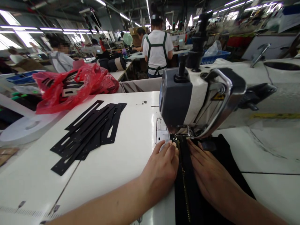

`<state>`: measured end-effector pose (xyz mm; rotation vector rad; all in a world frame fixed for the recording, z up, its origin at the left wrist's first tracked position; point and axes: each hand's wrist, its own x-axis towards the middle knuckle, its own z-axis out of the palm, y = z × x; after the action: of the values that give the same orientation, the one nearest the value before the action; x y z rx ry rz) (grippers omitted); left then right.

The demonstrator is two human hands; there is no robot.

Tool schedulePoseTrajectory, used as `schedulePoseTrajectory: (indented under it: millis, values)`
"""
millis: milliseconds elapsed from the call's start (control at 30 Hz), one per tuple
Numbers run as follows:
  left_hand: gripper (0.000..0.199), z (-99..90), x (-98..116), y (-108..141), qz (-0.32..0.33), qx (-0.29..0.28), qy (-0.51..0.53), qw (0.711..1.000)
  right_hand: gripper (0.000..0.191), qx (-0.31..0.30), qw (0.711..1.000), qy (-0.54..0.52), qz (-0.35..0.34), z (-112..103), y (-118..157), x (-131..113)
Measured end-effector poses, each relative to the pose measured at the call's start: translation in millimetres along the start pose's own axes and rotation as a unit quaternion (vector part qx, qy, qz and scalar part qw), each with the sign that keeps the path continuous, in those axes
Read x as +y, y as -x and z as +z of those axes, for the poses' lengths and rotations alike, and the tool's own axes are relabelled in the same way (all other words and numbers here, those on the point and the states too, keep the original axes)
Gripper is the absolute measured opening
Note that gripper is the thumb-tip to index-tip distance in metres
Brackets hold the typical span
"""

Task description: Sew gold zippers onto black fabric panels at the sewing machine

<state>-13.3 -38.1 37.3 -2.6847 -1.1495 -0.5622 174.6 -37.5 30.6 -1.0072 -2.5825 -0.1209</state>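
Head view: white table point(136, 131), workshop point(131, 18); left hand point(162, 167), right hand point(208, 172) unclenched on black fabric point(193, 200).

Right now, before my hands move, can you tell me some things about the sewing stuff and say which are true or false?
1. The right hand is on the black cloth. True.
2. The bag is blue. False: the bag is red.
3. The zip looks gold. True.
4. The black strips are in a neat, straight stack. False: they overlap in a messy pile.
5. The strips are left of the machine. True.
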Motion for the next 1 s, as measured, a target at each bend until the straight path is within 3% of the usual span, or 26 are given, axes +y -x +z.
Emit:
schedulePoseTrajectory:
  millis: [100,333,600,867,1000]
  values:
    - [0.03,-1.6,-3.3,-1.2,0.011,-0.019,0.017,1.0,0.053,-0.005,1.0,-0.006,0.01,0.2,0.4,0.0]
    - [0.029,1.1,-9.5,-3.4,0.039,0.01,0.032,0.999,0.049,0.008,1.0,-0.002,0.014,-0.2,-1.6,-0.7]
    - [0.024,2.4,-19.5,-11.8,0.016,0.003,0.071,0.997,0.049,0.02,1.0,-0.017,0.013,5.9,-6.0,9.0]
    - [0.024,-4.0,-7.7,12.5,0.046,0.025,0.063,0.997,0.057,0.029,0.999,0.018,-0.012,-2.2,11.2,-5.0]
    - [0.023,-0.7,-7.3,12.8,0.052,0.034,0.043,0.997,0.058,0.033,0.999,0.012,-0.006,0.9,13.4,-4.7]
